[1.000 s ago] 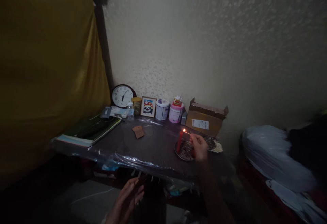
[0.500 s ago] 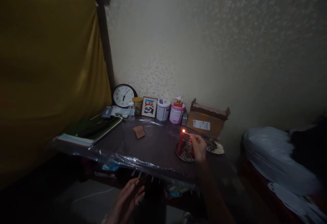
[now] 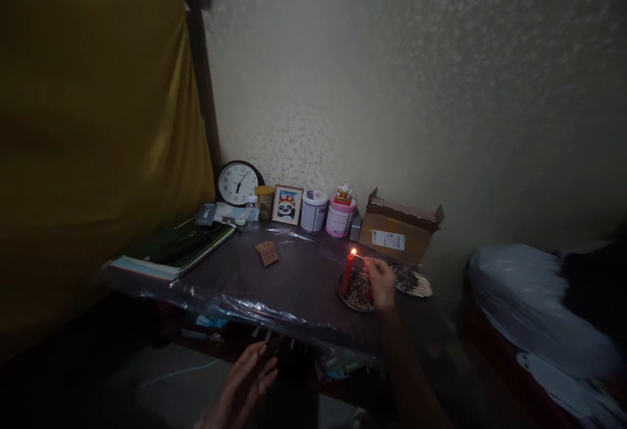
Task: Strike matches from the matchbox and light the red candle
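A red candle [image 3: 347, 271] stands lit on a round metal plate [image 3: 353, 294] near the right end of a dark table [image 3: 294, 285]. My right hand [image 3: 381, 282] pinches a thin matchstick [image 3: 360, 256] whose tip reaches the candle's flame. Behind that hand lies a pile of spent sticks [image 3: 414, 282]. My left hand [image 3: 245, 383] hangs below the table's front edge with its fingers loosely spread, holding nothing.
Along the wall stand a clock [image 3: 238, 182], a small framed picture [image 3: 287, 204], two tubs [image 3: 326, 213] and an open cardboard box [image 3: 399, 232]. Books [image 3: 171, 249] lie at the left end. A yellow curtain [image 3: 88, 135] fills the left; a bundle in plastic [image 3: 533, 305] sits right.
The view has drifted slightly. My right hand keeps the matchstick at the candle flame; the left hand has barely moved.
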Available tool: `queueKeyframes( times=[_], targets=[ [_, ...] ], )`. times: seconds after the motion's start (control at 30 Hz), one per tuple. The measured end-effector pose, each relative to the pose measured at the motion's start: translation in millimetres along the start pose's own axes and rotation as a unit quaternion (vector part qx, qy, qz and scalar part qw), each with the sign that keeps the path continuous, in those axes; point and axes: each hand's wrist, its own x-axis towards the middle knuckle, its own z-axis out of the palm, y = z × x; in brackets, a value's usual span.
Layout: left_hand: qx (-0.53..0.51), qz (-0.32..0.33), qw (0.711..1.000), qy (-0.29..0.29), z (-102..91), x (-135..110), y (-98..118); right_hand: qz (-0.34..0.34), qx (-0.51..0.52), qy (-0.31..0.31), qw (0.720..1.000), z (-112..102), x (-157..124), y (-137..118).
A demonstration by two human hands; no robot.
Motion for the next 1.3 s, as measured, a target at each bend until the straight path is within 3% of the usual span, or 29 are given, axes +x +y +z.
queueKeyframes(
  times=[1.0, 1.3],
  targets=[
    [-0.024, -0.002, 0.999, -0.031, -10.5, 4, -6, 0.007, -0.014, -0.017, 1.0, 1, -1, 1],
    [-0.004, 0.005, 0.999, -0.048, -5.8, 0, -2, 0.011, -0.012, -0.017, 1.0, 0, -4, -4]
  ],
)
